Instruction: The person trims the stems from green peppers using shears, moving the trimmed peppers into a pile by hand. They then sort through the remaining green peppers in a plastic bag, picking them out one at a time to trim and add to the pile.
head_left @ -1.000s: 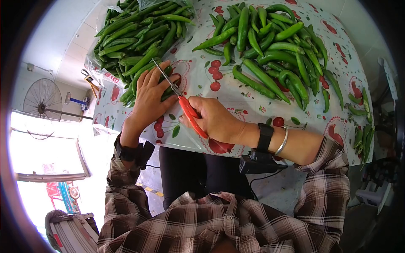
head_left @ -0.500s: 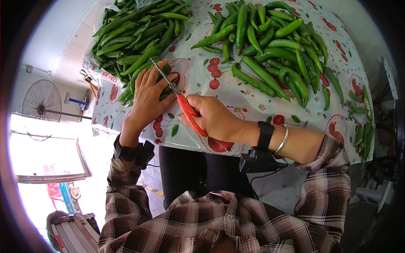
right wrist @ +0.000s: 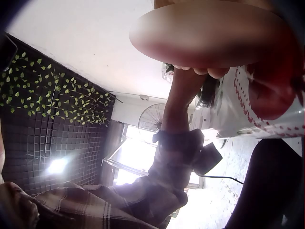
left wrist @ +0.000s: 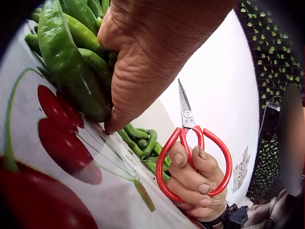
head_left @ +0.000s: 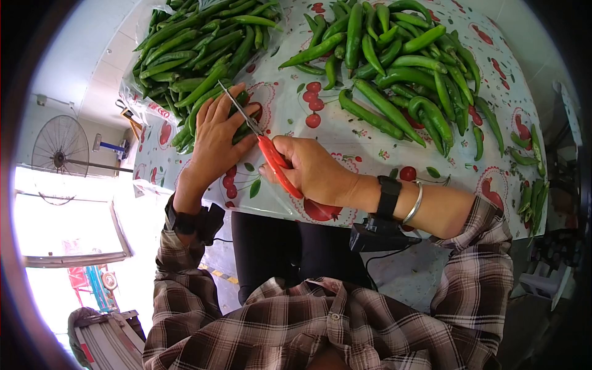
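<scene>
In the head view my left hand [head_left: 217, 135] lies over green chili peppers [head_left: 185, 83] at the near edge of the left heap, fingers extended and thumb spread to the side. The left wrist view shows its thumb beside the tip of a large chili pepper [left wrist: 66, 62]. My right hand [head_left: 317, 171] grips red-handled scissors [head_left: 280, 168], fingers curled through the loops. Their blades [left wrist: 185, 102] are nearly closed; from above they overlap the left hand's fingers. A blurred shape hides the right hand's grip in the right wrist view.
The left heap lies on a clear plastic bag [head_left: 132, 92]. A second heap of chili peppers [head_left: 401, 80] is spread at the right, with several small green pieces [head_left: 533, 200] by the table's right edge. A cherry-patterned tablecloth [head_left: 290, 139] covers the table. A fan [head_left: 60, 157] stands at left.
Both hands hold nearly the same pose, with the scissors in the right. The whole scene drifts only slightly in the head view.
</scene>
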### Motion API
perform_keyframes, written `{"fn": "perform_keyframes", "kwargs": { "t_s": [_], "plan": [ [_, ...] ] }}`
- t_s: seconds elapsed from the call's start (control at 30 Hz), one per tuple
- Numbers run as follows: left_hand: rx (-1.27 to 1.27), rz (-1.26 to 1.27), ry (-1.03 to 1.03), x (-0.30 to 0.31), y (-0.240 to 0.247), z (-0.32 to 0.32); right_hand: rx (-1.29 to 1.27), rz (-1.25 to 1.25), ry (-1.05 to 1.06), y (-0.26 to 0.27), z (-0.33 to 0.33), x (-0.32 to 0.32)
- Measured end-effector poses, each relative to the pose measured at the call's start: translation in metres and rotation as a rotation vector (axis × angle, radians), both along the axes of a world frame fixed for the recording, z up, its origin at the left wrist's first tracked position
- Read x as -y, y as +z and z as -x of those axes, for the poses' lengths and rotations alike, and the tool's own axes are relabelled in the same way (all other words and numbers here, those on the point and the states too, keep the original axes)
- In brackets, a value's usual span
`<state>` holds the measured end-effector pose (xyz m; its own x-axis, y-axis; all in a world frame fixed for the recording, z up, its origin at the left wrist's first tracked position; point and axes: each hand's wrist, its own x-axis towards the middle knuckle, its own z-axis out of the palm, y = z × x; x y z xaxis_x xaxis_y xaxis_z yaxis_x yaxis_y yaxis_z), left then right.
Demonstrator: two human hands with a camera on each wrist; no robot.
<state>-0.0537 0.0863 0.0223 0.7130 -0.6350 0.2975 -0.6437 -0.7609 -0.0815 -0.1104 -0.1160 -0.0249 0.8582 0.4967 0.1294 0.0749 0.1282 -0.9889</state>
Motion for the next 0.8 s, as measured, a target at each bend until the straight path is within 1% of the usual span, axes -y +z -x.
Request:
{"fn": "perform_keyframes", "kwargs": {
  "t_s": [0.27,0.47,0.53,0.8],
  "plan": [
    [0.006,-0.011,0.003,-0.0001,0.0003,-0.0004,-0.017,-0.026,0.009,-0.0003,-0.0001,-0.0009],
    [0.01,-0.009,0.011,0.0009,0.0002,-0.0001,-0.002,0.014,0.006,-0.001,-0.0012,-0.0007],
    [0.015,-0.01,0.009,0.0008,0.0,-0.0004,0.136,0.024,-0.06,-0.006,-0.0035,-0.0027],
    [0.012,-0.017,0.021,0.0006,-0.0002,0.0003,0.118,0.01,-0.055,-0.0072,-0.0034,-0.0034]
  ]
}}
